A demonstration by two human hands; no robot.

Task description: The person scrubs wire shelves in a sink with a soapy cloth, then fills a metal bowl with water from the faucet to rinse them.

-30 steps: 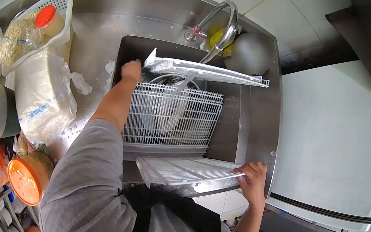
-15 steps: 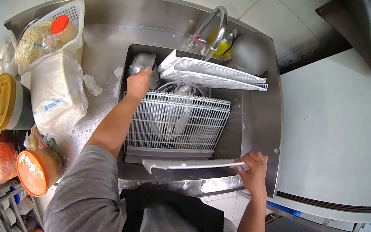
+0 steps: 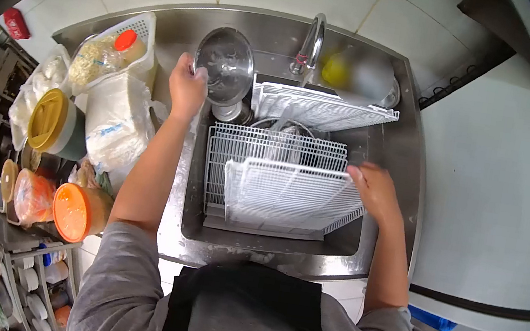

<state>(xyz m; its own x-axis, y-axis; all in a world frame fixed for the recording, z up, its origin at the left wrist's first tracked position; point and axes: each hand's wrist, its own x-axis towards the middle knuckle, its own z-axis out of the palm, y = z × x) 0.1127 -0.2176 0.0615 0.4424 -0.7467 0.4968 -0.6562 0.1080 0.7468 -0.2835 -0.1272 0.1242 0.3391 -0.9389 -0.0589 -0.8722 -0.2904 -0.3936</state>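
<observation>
My left hand (image 3: 187, 89) is closed on the rim of a round, wet metal bowl (image 3: 223, 67), raised above the sink's back left corner. My right hand (image 3: 374, 190) grips the upper right corner of a white wire rack (image 3: 294, 199), which stands tilted in the sink (image 3: 352, 247). Behind that one, another white wire rack (image 3: 222, 152) leans in the basin. More white racks (image 3: 321, 111) stand at the back, under the tap (image 3: 316, 36). Water runs down between the racks onto metalware that is partly hidden.
On the left counter are a white basket (image 3: 149, 45), a plastic-wrapped white block (image 3: 114, 119), a yellow-lidded container (image 3: 47, 120) and an orange-lidded tub (image 3: 71, 213). A yellow item (image 3: 336, 71), blurred, sits behind the racks. A white surface (image 3: 493, 199) lies to the right.
My left hand has lifted the metal bowl up and out of the sink's back left corner. My right hand has raised its rack from near the front edge and tilted its face into view.
</observation>
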